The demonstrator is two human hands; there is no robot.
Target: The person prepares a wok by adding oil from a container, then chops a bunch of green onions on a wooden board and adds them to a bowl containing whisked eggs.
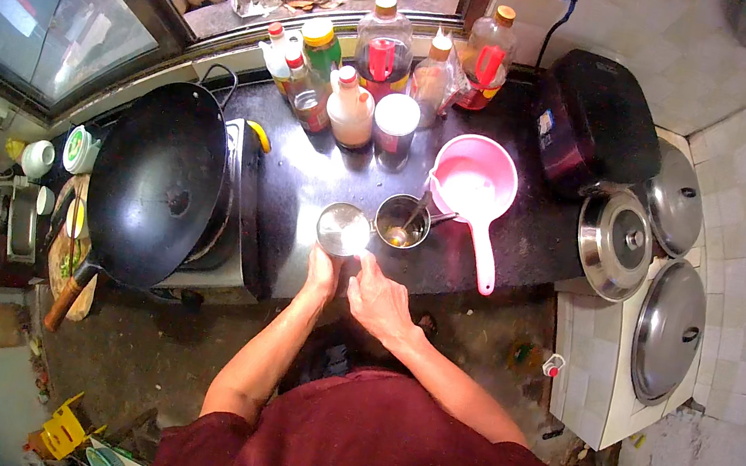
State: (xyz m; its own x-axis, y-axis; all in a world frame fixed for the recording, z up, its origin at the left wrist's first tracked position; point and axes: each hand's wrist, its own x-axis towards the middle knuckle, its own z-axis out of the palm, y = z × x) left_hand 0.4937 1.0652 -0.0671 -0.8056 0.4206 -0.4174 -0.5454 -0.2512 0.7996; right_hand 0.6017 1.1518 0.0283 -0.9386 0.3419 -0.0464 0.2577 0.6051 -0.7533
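My left hand (322, 273) is closed around the lower side of a round metal cup or bowl (342, 229) at the front of the black counter. My right hand (378, 299) is beside it, a finger against its rim; whether the other fingers hold anything cannot be told. Just right of the cup stands a metal pot (403, 222) with utensils and a little liquid inside. A pink plastic ladle (475, 180) lies further right, its handle towards me.
A black wok (155, 185) rests on the stove (236, 210) at left. Bottles (349, 107) and a white-lidded jar (396, 118) stand along the window. At right are a dark appliance (595, 122) and metal lids (669, 331). A cutting board (84, 288) is far left.
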